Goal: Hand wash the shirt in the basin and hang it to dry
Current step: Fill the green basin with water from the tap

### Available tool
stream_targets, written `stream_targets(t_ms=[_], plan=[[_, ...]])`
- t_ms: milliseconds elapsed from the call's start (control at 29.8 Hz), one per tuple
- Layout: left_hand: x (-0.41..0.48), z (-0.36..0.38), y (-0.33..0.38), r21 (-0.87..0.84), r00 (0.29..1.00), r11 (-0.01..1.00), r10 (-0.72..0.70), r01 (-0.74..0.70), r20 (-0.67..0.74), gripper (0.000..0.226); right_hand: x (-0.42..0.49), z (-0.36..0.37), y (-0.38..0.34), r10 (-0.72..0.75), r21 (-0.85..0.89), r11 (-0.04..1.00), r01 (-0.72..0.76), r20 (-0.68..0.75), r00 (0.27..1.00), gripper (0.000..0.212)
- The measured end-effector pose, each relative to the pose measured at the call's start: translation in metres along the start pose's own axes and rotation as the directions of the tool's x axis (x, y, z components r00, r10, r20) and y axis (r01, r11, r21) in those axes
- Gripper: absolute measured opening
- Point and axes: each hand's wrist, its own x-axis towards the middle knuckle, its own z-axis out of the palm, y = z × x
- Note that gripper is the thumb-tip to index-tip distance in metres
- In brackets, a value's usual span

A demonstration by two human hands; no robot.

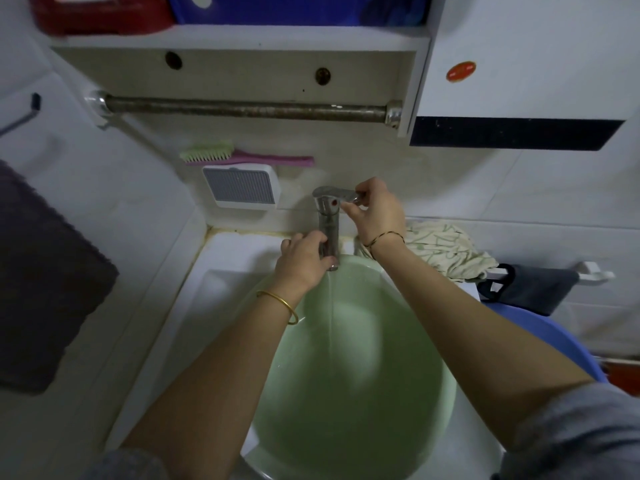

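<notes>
The left hand point(301, 261) is curled round the spout of the tap point(329, 233), thumb and fingers wrapped over the metal near its mouth. The right hand point(375, 211) pinches the end of the tap's lever point(337, 194) between thumb and fingertips, with the lever turned to the right. A thin stream of water point(330, 306) falls from the spout into the pale green basin point(440, 403), which sits in the white sink point(221, 282) directly under the tap and holds a shallow pool of water. The shirt point(446, 251), a crumpled cream cloth with a green pattern, lies on the sink's edge just right of the tap, outside the basin and behind the right wrist. A gold bangle point(280, 301) circles the left wrist and a dark cord point(384, 237) the right; both grey sleeves are pushed up above the elbows. Beside the sink on the right is the rim of a blue basin point(547, 337), and above it a dark cloth point(540, 289) hangs on a white rail. On the wall behind the tap sit a white soap box point(242, 187) and, above it, a pink brush point(242, 155) with green bristles. Higher up runs a worn metal bar point(246, 109) under a white shelf point(242, 38). A dark towel point(45, 282) hangs at the left.
</notes>
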Motion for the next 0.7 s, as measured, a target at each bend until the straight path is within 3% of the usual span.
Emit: stream_targets(t_ms=[570, 705], plan=[[0.002, 0.005, -0.004, -0.023, 1.0, 1.0, 0.0, -0.001, -0.014, 0.045, 0.003, 0.004, -0.001, 0.015, 0.017, 1.0, -0.015, 0.001, 1.0, 0.038], [0.005, 0.007, -0.007, -0.015, 1.0, 1.0, 0.015, -0.015, -0.019, 0.045, -0.007, 0.007, 0.002, 0.034, 0.075, 0.997, -0.034, -0.004, 0.999, 0.054]])
